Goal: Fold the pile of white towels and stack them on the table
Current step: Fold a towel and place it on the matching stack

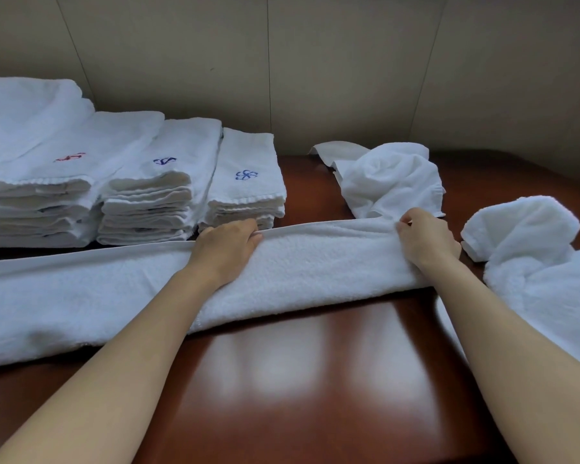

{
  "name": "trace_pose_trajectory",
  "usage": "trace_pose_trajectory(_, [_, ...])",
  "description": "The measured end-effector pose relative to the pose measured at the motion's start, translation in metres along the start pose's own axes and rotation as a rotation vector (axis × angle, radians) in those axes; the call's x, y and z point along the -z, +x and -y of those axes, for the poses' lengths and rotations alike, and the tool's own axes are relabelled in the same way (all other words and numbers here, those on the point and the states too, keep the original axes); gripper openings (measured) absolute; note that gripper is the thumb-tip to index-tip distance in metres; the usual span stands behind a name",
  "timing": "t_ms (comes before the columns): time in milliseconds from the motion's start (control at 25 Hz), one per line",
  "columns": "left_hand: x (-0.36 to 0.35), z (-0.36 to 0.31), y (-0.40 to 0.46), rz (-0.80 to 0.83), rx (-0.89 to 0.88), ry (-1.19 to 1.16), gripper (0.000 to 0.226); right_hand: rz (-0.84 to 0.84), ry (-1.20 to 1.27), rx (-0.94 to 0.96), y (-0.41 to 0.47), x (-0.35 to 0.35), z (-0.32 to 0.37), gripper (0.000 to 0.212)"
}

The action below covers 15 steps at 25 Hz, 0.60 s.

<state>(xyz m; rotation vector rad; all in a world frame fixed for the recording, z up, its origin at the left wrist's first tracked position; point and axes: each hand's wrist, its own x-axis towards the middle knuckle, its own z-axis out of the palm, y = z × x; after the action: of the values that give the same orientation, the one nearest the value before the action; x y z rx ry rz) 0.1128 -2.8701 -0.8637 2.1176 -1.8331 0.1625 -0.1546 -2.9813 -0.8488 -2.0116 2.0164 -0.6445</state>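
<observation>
Grip check: left hand (226, 244) has fingers curled over the far hem of the long towel (302, 272), clamping it; right hand (427, 237) pinches the same hem further right, thumb and fingertips closed on the fabric. Long towel lies folded lengthwise across the desk (315, 380), running from the left frame edge to just past the right wrist, far edge lifted slightly at both hands. Three folded stacks sit at rear left, touching each other: big stack (37, 182) with a red embroidered mark on top, middle stack (154, 195) with a blue mark, small stack (248, 182) with a blue flower-like mark. Left hand is just in front of the small stack; cannot tell if it touches. Unfolded pile splits in two: one crumpled towel (389, 182) at rear right just behind the right hand, another heap (529, 262) at the right edge, beside the right forearm and running out of frame. Both forearms bare, reaching in from the bottom. Desk is glossy red-brown wood with light glare in the near middle. Beige panelled wall (315, 61) behind.
</observation>
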Motion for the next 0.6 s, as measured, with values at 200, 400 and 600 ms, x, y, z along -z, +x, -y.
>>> trace_pose_trajectory(200, [0.001,-0.002,0.000,-0.012,-0.013,0.043,0.026,0.101,-0.086,0.012,-0.011,0.012,-0.016,0.034])
trace_pose_trajectory(400, [0.000,-0.005,-0.004,0.012,0.078,0.131,0.035,0.053,-0.029,0.024,-0.019,0.011,-0.019,0.031])
trace_pose_trajectory(600, [0.009,-0.030,-0.002,-0.048,-0.002,0.247,0.041,-0.228,-0.193,0.188,-0.024,0.014,0.010,0.032])
